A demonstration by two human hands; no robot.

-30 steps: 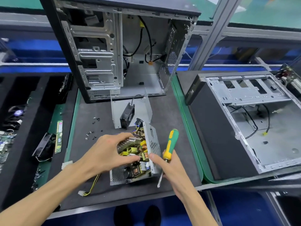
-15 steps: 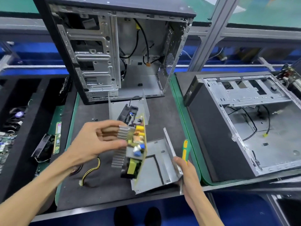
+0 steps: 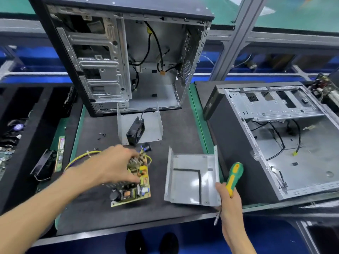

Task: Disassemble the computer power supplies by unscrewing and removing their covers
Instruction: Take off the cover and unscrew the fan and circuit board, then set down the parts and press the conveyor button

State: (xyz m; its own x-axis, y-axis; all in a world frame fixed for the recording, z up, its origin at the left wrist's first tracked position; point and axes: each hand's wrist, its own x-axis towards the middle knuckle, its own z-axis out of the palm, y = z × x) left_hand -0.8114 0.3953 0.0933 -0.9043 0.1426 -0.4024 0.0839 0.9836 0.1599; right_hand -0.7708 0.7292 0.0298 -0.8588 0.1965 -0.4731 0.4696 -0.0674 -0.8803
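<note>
Down onto the dark mat [image 3: 183, 125] has come the circuit board [image 3: 134, 182], left hand [image 3: 111, 167] gripping its heatsinks, while the right hand [image 3: 229, 200], curled round the green-and-yellow screwdriver [image 3: 233, 177], steadies the emptied housing tray [image 3: 191, 180] just right of it. This supply looks fully apart, so clearing the pieces seems next. Farther back lie the removed cover [image 3: 152, 123] with its fan [image 3: 135, 130], then an upright open computer case [image 3: 119, 57].

Glossy bare-metal cover [image 3: 190, 182], matt dark mat [image 3: 179, 129], plastic-handled screwdriver [image 3: 233, 177]
</note>
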